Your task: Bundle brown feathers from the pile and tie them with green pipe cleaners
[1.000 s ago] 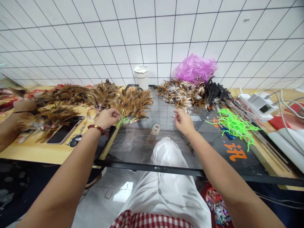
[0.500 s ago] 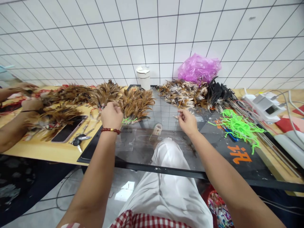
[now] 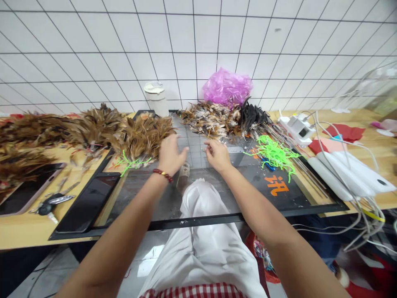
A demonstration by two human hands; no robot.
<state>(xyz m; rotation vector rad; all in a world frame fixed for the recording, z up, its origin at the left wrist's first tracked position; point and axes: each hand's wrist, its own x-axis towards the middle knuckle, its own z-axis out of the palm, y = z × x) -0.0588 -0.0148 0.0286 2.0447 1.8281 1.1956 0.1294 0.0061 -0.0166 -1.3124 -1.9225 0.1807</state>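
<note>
My left hand (image 3: 172, 155), with a beaded bracelet (image 3: 163, 175) on the wrist, is open over the dark glass panel (image 3: 149, 198), thumb spread from the fingers. It is beside a pile of brown feather bundles (image 3: 144, 134) with bright green ties (image 3: 132, 163) at its front edge. To its right, my right hand (image 3: 218, 156) has thumb and forefinger closed together; anything between them is too small to make out. Just behind the right hand lies a heap of mottled brown and white feathers (image 3: 207, 120), with black feathers (image 3: 252, 118) at its right end.
Green pipe-cleaner-like strands (image 3: 276, 153) lie at the right. Behind are a pink plastic bag (image 3: 228, 87) and a white cup (image 3: 156, 99). Phones (image 3: 89, 203) and keys (image 3: 51, 203) sit at the left. A white charger (image 3: 299, 129) and cables (image 3: 328, 165) are far right.
The view has turned right. My left hand has left the feather pile's front edge and opened, moving closer to my right hand. The green ties now lie uncovered on the pile. The co-worker's hands have left view.
</note>
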